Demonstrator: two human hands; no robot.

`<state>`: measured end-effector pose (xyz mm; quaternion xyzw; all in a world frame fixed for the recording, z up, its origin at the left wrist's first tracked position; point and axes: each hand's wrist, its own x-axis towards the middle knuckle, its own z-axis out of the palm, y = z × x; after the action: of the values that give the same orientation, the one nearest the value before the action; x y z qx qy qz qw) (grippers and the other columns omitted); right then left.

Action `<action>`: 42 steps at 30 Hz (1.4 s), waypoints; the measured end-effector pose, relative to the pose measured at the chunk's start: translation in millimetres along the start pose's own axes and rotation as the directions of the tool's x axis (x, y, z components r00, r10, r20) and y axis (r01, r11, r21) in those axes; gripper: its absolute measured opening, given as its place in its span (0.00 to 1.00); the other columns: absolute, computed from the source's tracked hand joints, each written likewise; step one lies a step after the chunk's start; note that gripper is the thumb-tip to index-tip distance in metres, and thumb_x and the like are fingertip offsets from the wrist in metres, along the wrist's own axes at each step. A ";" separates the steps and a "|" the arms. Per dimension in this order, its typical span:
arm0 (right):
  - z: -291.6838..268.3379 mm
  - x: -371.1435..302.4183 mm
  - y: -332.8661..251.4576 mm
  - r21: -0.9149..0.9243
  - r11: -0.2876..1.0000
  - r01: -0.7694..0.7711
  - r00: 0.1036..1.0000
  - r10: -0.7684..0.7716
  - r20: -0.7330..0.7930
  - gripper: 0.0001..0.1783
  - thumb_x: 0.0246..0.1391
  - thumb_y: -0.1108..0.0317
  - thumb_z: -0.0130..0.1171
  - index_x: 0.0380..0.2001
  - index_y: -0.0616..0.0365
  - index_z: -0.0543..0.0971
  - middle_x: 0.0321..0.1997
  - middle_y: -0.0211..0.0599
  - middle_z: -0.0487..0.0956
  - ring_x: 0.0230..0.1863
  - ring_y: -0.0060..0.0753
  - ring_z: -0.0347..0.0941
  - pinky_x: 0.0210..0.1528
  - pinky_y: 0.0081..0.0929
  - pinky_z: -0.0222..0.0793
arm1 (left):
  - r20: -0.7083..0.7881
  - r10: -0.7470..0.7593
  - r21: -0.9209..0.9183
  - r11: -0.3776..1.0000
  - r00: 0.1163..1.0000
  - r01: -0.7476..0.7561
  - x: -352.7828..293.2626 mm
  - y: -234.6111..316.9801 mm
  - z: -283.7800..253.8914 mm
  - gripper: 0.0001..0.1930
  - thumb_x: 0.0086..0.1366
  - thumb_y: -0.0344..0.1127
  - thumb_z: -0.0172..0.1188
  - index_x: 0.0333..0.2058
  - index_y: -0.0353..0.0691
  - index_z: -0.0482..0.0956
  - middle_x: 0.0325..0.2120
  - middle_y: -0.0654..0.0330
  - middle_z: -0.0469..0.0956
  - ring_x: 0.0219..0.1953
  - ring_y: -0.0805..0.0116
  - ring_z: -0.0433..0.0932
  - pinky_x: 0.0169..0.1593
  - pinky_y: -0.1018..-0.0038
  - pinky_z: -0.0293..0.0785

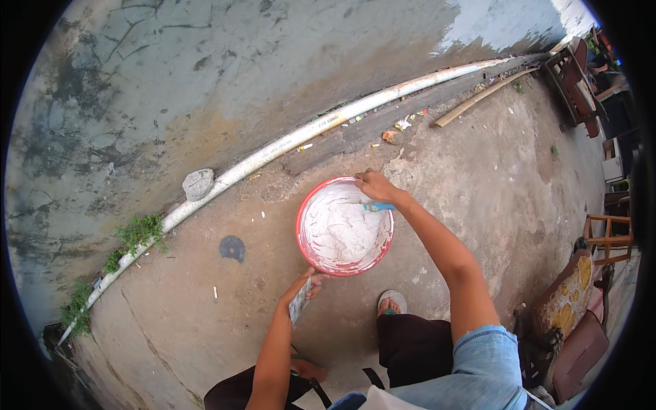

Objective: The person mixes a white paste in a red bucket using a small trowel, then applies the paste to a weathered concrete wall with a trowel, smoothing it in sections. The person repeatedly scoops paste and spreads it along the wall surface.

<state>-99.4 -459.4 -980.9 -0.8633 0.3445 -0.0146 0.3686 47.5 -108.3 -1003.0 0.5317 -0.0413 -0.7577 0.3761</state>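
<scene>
A round red basin (299, 236) holds a thick white paste (345, 229), smeared up its inner wall. My right hand (374, 184) is closed on the far right part of the rim. Just below that hand, the blue handle (378, 206) of a tool juts from the paste; its working end is hidden. At the near left side of the basin, my left hand (309, 283) grips the rim from below. A greyish, partly see-through flat piece (298, 304) lies against this hand's palm; its kind is unclear.
A long white pipe (321, 124) runs along the foot of a stained wall (225, 75). A stone (198, 184) rests against it, with weeds (140, 232) nearby. A wooden pole (478, 99) lies farther right. Worn chairs (577, 355) stand at the right edge. My sandalled foot (391, 304) is close by.
</scene>
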 end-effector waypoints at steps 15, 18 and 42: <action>-32.7 -113.2 -0.1 -0.440 0.894 0.083 0.995 -0.049 0.088 0.22 0.49 0.59 0.64 0.44 0.61 0.78 0.34 0.50 0.83 0.42 0.51 0.81 0.45 0.43 0.76 | -0.032 0.307 0.103 0.947 0.951 -0.303 8.4 5.6 -1.3 0.19 0.70 0.47 0.53 0.50 0.39 0.68 0.45 0.47 0.80 0.12 0.83 0.57 0.15 0.84 0.53; -10.2 -103.3 -39.1 -0.549 0.831 0.086 0.993 -0.023 0.120 0.15 0.48 0.60 0.65 0.34 0.61 0.82 0.34 0.49 0.83 0.41 0.50 0.81 0.44 0.43 0.76 | -0.114 0.331 0.055 0.944 0.937 -0.327 14.5 -5.1 -19.8 0.18 0.70 0.48 0.54 0.49 0.41 0.68 0.42 0.50 0.81 0.12 0.83 0.56 0.16 0.84 0.51; -7.9 -133.7 41.2 -0.170 0.966 -0.194 0.914 0.115 -0.389 0.15 0.47 0.67 0.64 0.41 0.51 0.85 0.28 0.48 0.82 0.30 0.47 0.80 0.35 0.39 0.74 | -0.096 0.420 0.246 0.888 0.902 -0.388 21.7 18.1 47.7 0.23 0.73 0.51 0.51 0.62 0.49 0.68 0.56 0.64 0.72 0.51 0.72 0.71 0.52 0.65 0.68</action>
<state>-227.6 -403.6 -971.2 -0.8476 0.4758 -0.1148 0.2048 13.8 -150.7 -990.9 0.6038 -0.2076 -0.6123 0.4664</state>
